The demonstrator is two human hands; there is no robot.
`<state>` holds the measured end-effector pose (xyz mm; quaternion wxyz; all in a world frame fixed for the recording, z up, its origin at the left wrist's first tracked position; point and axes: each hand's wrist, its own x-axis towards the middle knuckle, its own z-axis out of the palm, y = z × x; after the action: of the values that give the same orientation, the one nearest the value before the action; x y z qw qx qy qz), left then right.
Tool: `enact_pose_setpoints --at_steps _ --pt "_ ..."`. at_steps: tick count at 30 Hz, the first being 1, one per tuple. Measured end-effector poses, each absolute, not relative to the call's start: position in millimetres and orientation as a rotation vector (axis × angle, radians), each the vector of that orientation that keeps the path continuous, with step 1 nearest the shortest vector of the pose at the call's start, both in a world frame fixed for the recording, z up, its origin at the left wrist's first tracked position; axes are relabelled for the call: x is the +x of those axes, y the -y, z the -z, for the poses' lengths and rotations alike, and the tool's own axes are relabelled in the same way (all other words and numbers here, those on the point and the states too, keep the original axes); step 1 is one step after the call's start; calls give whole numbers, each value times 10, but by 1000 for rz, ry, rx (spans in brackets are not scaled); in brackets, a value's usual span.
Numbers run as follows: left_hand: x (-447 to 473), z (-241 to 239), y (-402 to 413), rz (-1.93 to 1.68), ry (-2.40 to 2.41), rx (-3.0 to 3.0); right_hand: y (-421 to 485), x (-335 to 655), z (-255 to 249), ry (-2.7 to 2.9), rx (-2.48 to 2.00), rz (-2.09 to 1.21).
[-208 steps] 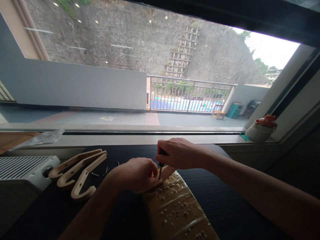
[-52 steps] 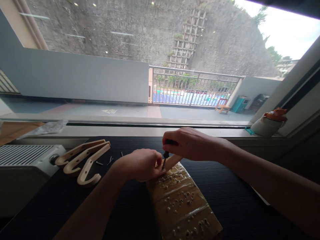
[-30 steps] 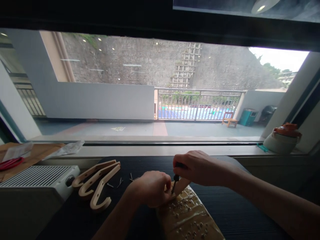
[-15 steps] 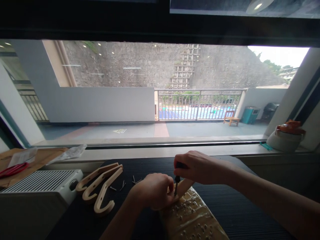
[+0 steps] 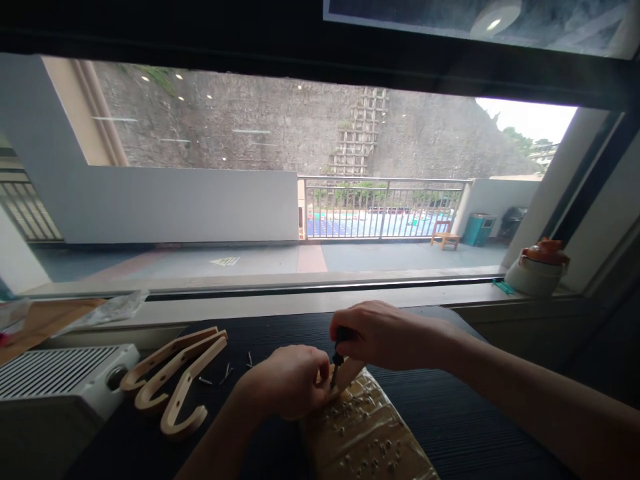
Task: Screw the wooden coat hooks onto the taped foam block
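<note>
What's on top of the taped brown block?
Across the far end of the block: a pale wooden piece, held by the left hand; the right hand points a screwdriver at it. Pits or bumps dot the nearer part. Surface beneath the wood is hidden.

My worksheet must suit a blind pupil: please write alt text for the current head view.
The right hand holds a screwdriver to a wooden piece gripped by the left hand over a board. Three wooden hooks and some screws lie at left on a black table.
</note>
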<state>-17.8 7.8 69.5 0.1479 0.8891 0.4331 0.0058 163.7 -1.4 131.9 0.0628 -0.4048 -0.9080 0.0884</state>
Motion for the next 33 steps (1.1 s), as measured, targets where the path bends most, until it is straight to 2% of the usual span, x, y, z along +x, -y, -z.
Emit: enact_pose_setpoints --at_steps 6,14,26,33 --pt "-169 -714 -69 23 -1274 2524 7 1675 -1304 2721 -1314 -174" --pt "-163 -726 -68 28 -1249 2555 -17 1633 -1452 2852 -1060 -232" --pt "-171 -711 -78 35 -1237 2522 16 1636 -1413 2789 -1235 -131" --pt "-177 -672 -97 19 -1158 2574 -3 1646 -1420 2838 -1050 -279"
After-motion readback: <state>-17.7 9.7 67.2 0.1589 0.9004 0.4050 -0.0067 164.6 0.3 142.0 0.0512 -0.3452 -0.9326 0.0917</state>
